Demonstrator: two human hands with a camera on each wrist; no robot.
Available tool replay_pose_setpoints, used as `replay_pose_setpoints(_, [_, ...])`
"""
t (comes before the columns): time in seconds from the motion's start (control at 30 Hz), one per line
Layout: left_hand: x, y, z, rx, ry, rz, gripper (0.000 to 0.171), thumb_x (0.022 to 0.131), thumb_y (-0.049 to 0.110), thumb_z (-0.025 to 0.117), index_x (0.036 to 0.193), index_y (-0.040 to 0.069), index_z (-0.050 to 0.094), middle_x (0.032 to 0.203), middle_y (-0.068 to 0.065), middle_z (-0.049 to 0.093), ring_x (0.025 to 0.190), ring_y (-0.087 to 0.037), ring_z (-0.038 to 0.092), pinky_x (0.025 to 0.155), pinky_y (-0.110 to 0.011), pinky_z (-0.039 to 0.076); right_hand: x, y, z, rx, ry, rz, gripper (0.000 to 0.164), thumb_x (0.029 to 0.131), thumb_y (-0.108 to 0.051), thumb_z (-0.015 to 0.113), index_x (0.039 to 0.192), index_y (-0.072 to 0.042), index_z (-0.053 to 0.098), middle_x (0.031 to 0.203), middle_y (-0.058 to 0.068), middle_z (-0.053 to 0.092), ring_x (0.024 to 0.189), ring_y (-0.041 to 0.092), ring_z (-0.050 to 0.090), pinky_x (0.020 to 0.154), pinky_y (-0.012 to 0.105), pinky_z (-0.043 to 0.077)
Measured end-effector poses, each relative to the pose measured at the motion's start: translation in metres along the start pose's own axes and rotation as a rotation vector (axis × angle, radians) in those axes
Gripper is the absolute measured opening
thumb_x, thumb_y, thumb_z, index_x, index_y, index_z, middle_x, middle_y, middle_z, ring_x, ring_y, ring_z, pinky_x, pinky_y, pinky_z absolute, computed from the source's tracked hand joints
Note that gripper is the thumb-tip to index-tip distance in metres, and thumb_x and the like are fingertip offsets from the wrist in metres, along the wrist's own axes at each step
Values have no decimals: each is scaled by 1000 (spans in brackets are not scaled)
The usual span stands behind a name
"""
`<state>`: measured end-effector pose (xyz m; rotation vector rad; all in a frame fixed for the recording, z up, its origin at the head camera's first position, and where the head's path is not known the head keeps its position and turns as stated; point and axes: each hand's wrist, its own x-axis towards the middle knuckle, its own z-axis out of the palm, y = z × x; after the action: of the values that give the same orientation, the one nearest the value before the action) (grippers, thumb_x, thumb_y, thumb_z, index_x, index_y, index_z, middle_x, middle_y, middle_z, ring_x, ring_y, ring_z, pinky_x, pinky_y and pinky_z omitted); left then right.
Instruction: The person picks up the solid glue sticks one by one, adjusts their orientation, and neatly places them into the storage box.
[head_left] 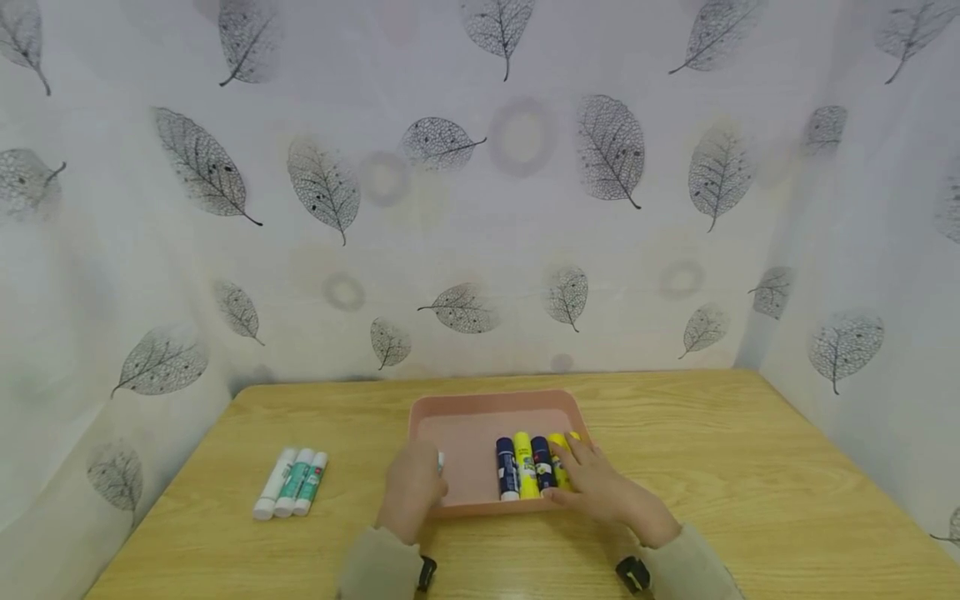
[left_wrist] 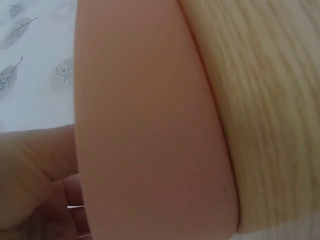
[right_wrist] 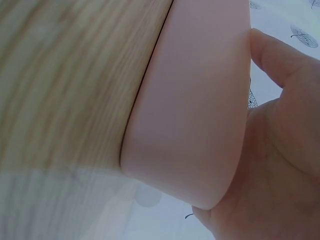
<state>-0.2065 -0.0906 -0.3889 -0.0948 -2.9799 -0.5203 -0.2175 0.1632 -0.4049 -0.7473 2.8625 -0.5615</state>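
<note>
Inside the pink tray (head_left: pixel 468 429), several glue sticks stand side by side at the right end: a dark blue one (head_left: pixel 507 468), a yellow one (head_left: pixel 526 467), another dark blue one (head_left: pixel 543 462) and more yellow. My right hand (head_left: pixel 600 487) lies over the tray's right front corner, its extended fingers on the rightmost yellow sticks. At the left front of the tray, my left hand (head_left: pixel 412 487) grips a glue stick (head_left: pixel 441 461); only a white and teal bit of it shows past the fingers. The tray wall (left_wrist: pixel 150 120) hides much of that hand in the left wrist view.
Three white and green glue sticks (head_left: pixel 291 483) lie together on the wooden table (head_left: pixel 682 442), left of the tray. A white curtain (head_left: pixel 480 242) with a leaf print surrounds the table at the back and sides.
</note>
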Motion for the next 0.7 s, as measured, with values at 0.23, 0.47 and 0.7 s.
replay_pose_setpoints(0.23, [-1,3,7,53,6,5,20,63,0,70,60,6,50,57,-1,46,52,-15,45,48,-33,42,0,1,1,12,8,3,70,86,-44,50,134,3,30,139,28,15,127,42,10,99,54,11])
replay_pose_setpoints(0.47, [0,4,8,93,-7,-26,19,64,2,72,63,6,53,60,-3,51,54,-15,48,49,-35,44,0,1,2,-6,15,-8,69,87,-42,50,134,3,29,139,28,15,127,42,10,100,53,11])
replay_pose_setpoints(0.7, [3,-4,5,47,13,-33,21,69,4,70,68,6,49,58,-2,47,51,-16,47,45,-32,42,1,1,3,-9,9,15,69,87,-42,50,135,2,28,140,27,14,128,41,9,100,52,10])
